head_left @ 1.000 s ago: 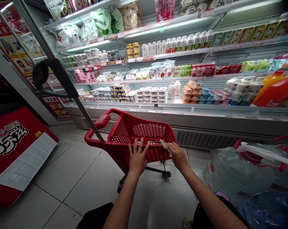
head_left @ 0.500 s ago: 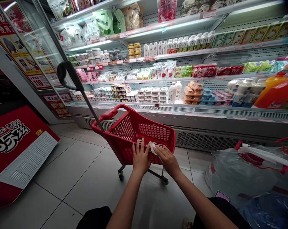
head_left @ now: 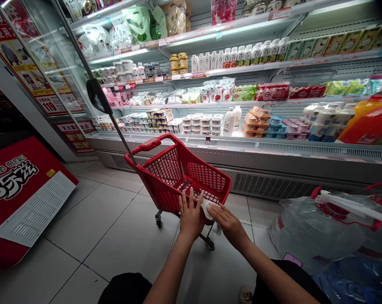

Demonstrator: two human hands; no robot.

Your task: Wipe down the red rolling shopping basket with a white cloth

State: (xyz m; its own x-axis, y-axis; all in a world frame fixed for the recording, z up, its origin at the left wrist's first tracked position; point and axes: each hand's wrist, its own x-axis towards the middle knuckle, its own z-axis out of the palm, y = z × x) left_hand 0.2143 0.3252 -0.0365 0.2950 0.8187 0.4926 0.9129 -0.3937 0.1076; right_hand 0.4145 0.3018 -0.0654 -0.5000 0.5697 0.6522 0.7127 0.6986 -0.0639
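Observation:
A red plastic shopping cart (head_left: 159, 185) with a grid basket stands on the tiled floor in front of me, its long dark pole rising to the upper left. My left hand (head_left: 191, 217) lies with fingers spread against the near side of the basket. Beside it, my right hand (head_left: 229, 223) presses a crumpled white tissue (head_left: 207, 207) onto the same side, close to the rim. The fingers of the right hand are together over the tissue and cover part of it. No goods show inside the basket.
Behind the cart runs an open refrigerated display (head_left: 206, 143) with shelves of yogurt, bottles and pouches. Large clear water jugs (head_left: 317, 228) stand at the right, near a phone (head_left: 292, 259). A red-and-white freezer case (head_left: 29, 202) is at the left.
The cart has turned and tipped slightly towards me, its pole shifting right. Both hands have moved a little down and right, with the tissue still under the right hand.

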